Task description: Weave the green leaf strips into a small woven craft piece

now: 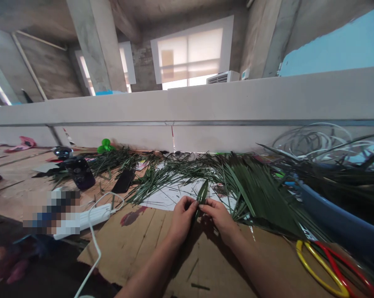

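Observation:
Near the middle of the view, a narrow green leaf strip (202,192) points up and away between my two hands. My left hand (184,213) pinches it between thumb and fingers from the left side. From the right, my right hand (218,216) closes thumb and finger on the same strip, almost touching the left. The strip's lower part is largely hidden by my left hand. Below them lies a brown cardboard sheet (143,240) with small leaf scraps on it. Just right of my hands rests a fan of long green leaves (258,194).
Cut leaf strips (156,178) heap along the back. Scissors (323,265) with yellow and red handles lie at right, beside a blue tub (326,211) of dark leaves. To the left are a phone (123,181), a dark cup (80,173) and a white power strip (97,216) with its cable.

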A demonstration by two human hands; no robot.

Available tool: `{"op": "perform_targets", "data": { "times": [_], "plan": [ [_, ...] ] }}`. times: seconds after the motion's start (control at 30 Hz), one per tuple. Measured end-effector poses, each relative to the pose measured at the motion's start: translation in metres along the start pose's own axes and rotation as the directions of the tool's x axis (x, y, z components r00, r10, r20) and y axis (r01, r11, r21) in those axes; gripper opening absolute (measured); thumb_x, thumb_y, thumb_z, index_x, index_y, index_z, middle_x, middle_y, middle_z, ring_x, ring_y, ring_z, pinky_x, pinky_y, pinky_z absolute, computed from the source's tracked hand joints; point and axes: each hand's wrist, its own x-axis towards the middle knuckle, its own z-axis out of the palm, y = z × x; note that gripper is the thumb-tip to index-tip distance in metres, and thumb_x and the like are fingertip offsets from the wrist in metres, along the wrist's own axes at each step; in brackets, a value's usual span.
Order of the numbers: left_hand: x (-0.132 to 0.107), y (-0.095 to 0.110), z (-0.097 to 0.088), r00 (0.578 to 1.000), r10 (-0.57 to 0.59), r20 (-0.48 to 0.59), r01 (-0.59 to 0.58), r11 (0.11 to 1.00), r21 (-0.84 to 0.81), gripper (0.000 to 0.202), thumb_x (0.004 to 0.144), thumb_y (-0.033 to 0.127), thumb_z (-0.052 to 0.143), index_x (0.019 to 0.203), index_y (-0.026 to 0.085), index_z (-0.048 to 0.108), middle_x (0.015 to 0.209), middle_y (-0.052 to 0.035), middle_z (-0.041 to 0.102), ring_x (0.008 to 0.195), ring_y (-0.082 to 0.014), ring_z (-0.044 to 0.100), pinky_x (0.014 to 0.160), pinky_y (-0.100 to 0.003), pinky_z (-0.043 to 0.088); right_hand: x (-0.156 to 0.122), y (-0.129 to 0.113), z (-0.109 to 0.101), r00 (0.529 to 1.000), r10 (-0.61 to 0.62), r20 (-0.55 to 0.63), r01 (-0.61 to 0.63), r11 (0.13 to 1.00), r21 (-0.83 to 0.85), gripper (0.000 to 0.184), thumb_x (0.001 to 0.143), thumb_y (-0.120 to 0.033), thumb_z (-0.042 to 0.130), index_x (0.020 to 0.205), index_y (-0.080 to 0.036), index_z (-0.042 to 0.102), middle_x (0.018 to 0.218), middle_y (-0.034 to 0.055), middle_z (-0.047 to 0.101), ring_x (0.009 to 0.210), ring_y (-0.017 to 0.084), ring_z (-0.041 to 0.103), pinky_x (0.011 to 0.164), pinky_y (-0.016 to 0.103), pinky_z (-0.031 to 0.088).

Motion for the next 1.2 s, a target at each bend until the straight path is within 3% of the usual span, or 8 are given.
{"op": "perform_targets", "data": {
  "times": [0.3, 0.5, 0.73, 0.97, 1.07, 1.2],
  "plan": [
    [0.000, -0.003, 0.000, 0.998, -0.039, 0.046, 0.039, 0.999, -0.011, 0.032, 0.072, 0.047, 0.075, 0.071, 0.019, 0.060, 0.070, -0.0018, 0.062, 0.066, -0.0158, 0.053, 0.066, -0.028, 0.041, 0.004, -0.001, -0.004, 0.995, -0.082, -0.055, 0.080, 0.996, -0.042, 0.026, 0.059, -0.040, 0.070, 0.068, -0.019, 0.058, 0.050, -0.0068, 0.051, 0.037, 0.005, 0.036, 0.037, 0.019, 0.026],
    [-0.003, 0.004, 0.003, 0.999, -0.031, 0.020, 0.031, 1.000, -0.003, 0.036, 0.072, 0.052, 0.073, 0.071, 0.020, 0.058, 0.067, -0.0001, 0.059, 0.065, -0.0160, 0.053, 0.065, -0.027, 0.041, 0.009, 0.007, -0.005, 0.986, -0.124, -0.107, 0.115, 0.989, -0.088, 0.024, 0.061, -0.039, 0.069, 0.069, -0.018, 0.060, 0.053, -0.0055, 0.053, 0.039, 0.006, 0.036, 0.038, 0.020, 0.027],
    [0.000, 0.001, 0.003, 1.000, 0.011, -0.017, -0.012, 0.998, -0.056, 0.029, 0.074, 0.044, 0.074, 0.073, 0.018, 0.060, 0.069, 0.0002, 0.061, 0.068, -0.0160, 0.055, 0.068, -0.028, 0.043, 0.012, 0.010, -0.008, 0.979, -0.150, -0.137, 0.132, 0.983, -0.128, 0.022, 0.061, -0.039, 0.069, 0.068, -0.019, 0.062, 0.052, -0.0043, 0.055, 0.039, 0.008, 0.038, 0.038, 0.022, 0.027],
    [0.000, 0.002, 0.002, 0.999, -0.025, -0.022, 0.023, 0.994, -0.102, 0.029, 0.072, 0.042, 0.076, 0.075, 0.018, 0.060, 0.066, 0.0034, 0.058, 0.060, -0.0120, 0.050, 0.060, -0.024, 0.039, 0.012, 0.008, -0.008, 0.967, -0.160, -0.197, 0.140, 0.984, -0.109, 0.022, 0.061, -0.038, 0.068, 0.071, -0.019, 0.062, 0.050, -0.0059, 0.053, 0.037, 0.008, 0.039, 0.037, 0.022, 0.027],
    [0.000, 0.001, 0.002, 1.000, -0.018, -0.010, 0.017, 0.994, -0.108, 0.028, 0.074, 0.041, 0.074, 0.078, 0.018, 0.059, 0.069, 0.0016, 0.060, 0.063, -0.0133, 0.053, 0.061, -0.025, 0.041, 0.006, 0.003, -0.005, 0.980, -0.105, -0.167, 0.096, 0.994, -0.060, 0.025, 0.061, -0.039, 0.070, 0.071, -0.019, 0.060, 0.051, -0.0052, 0.056, 0.037, 0.007, 0.040, 0.037, 0.021, 0.028],
    [0.000, -0.003, 0.002, 0.999, 0.033, -0.026, -0.035, 0.998, -0.048, 0.023, 0.077, 0.038, 0.071, 0.079, 0.018, 0.060, 0.072, -0.0001, 0.062, 0.069, -0.0158, 0.057, 0.066, -0.027, 0.044, -0.002, 0.000, 0.000, 1.000, 0.003, -0.026, -0.002, 1.000, 0.008, 0.029, 0.063, -0.042, 0.071, 0.077, -0.017, 0.063, 0.056, -0.0033, 0.060, 0.042, 0.008, 0.047, 0.041, 0.019, 0.033]
  ]
}}
